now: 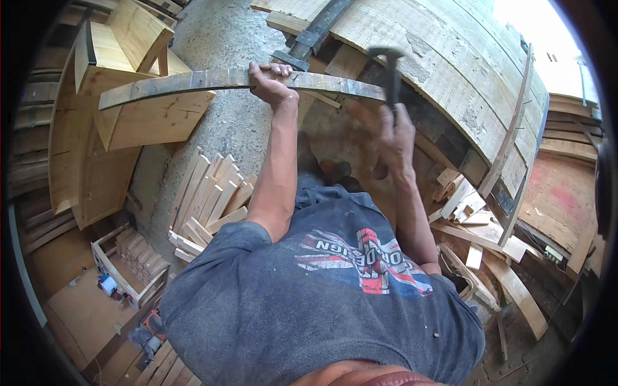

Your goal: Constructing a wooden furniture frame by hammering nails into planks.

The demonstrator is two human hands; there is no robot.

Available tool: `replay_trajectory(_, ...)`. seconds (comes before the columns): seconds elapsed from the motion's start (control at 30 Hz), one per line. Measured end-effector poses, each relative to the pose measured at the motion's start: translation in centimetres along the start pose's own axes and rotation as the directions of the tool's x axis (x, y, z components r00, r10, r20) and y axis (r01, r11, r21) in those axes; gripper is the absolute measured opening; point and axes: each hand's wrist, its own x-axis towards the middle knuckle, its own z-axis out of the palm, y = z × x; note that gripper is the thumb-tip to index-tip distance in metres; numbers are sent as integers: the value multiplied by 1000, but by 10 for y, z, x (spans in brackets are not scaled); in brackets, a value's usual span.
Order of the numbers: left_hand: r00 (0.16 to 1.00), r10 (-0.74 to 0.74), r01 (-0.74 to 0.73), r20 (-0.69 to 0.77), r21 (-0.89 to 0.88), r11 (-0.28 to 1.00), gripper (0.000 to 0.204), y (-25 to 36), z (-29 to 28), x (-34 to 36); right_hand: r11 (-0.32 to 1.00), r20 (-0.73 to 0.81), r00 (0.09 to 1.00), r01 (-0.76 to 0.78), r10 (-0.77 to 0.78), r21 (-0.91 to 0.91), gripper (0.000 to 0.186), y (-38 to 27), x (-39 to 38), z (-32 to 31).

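My left hand point(273, 81) is wrapped around the middle of a long, narrow wooden strip point(174, 84), held crosswise in front of me. Its edge is worn and carries dark marks along its length; the strip looks bowed in this view. My right hand point(394, 134) grips the handle of a hammer point(393, 80), whose dark head is raised and smeared by motion near the strip's right end. Just beyond my left hand, a metal bar clamp point(301, 54) reaches out from the workbench point(425, 45).
A light wooden piece with angled boards point(96, 128) stands at left. Stacked cut slats point(209, 193) lie below my left arm. Offcuts point(463, 202) are piled at right beneath the bench edge. An open wooden box point(132, 296) with small blocks is at lower left.
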Motion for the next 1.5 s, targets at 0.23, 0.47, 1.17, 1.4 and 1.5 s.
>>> replay_trajectory(0.23,1000,-20,20,18,-22,1000,47,1,5,-1,864,-377,919,97,112,493,20,-3,-16,8)
replay_trajectory(0.47,998,-63,63,13,-22,998,53,-5,-3,5,955,153,964,-242,217,170,25,17,-5,-10)
replay_trajectory(1.17,998,-61,61,-25,9,998,53,-14,2,3,231,454,758,-601,469,765,34,71,-13,36)
replay_trajectory(1.4,996,-79,79,-39,-7,997,53,-10,-12,18,470,553,718,-695,422,544,36,83,-5,20)
replay_trajectory(1.5,993,-93,93,-68,9,996,53,-11,-17,16,288,387,797,-549,465,785,37,83,-8,31)
